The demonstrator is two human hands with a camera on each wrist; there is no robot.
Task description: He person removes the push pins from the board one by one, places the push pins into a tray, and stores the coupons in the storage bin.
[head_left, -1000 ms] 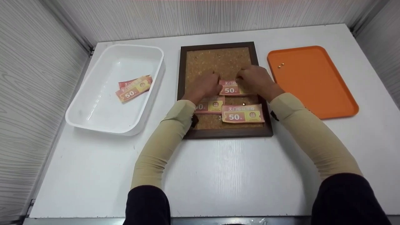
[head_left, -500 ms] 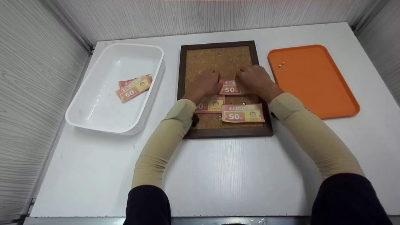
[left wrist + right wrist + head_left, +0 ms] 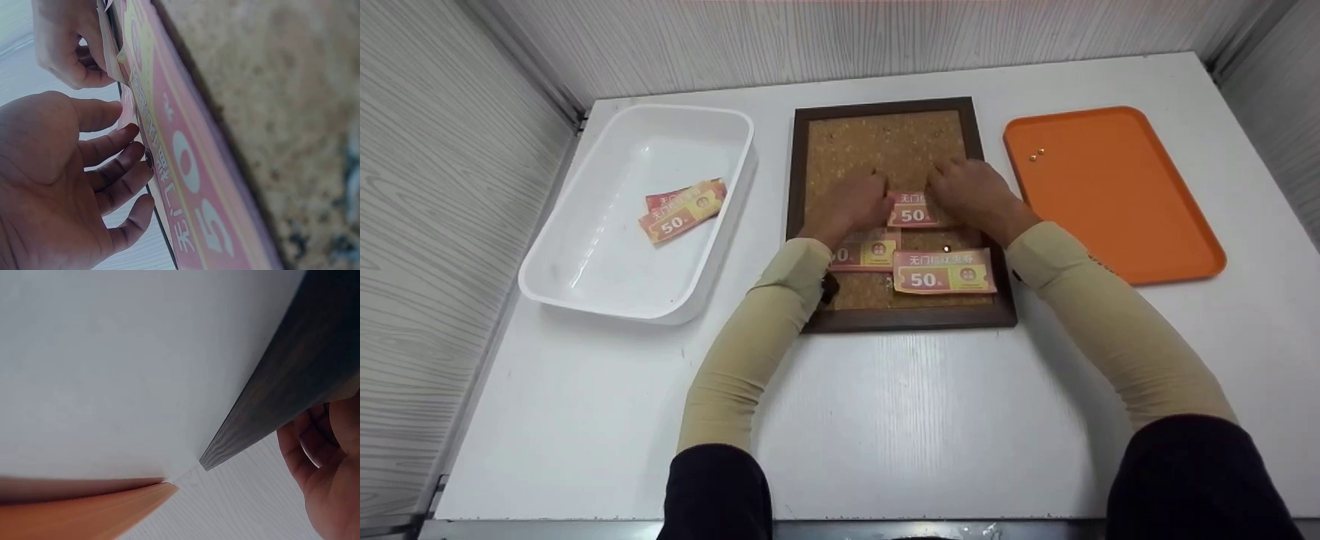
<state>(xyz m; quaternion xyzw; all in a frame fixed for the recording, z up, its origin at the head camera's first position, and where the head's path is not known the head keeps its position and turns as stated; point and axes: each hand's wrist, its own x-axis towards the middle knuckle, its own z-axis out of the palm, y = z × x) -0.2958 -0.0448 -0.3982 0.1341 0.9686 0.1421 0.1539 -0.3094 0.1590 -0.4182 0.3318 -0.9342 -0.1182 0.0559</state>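
Observation:
A pink-and-yellow paper coupon (image 3: 911, 214) marked 50 lies between my two hands on the framed corkboard (image 3: 900, 319). My left hand (image 3: 851, 206) is at its left end; in the left wrist view the fingers (image 3: 121, 169) are loosely bent and spread, their tips near the coupon's far edge. My right hand (image 3: 975, 191) pinches the right end with curled fingers, its fingertips hidden in the head view. Below, another coupon (image 3: 945, 271) lies at the lower right of the board, and one more coupon (image 3: 874, 251) sits partly under my left hand.
A white bin (image 3: 607, 292) on the left holds loose coupons (image 3: 682, 214). On the right stands an orange tray (image 3: 1117, 195) with small gold pins (image 3: 1036, 155) in it. A small pin (image 3: 947, 248) shows on the cork above the lower right coupon.
Both hands stay almost still around the coupon. The right hand's pose shifts only very slightly, and the view itself moves a little.

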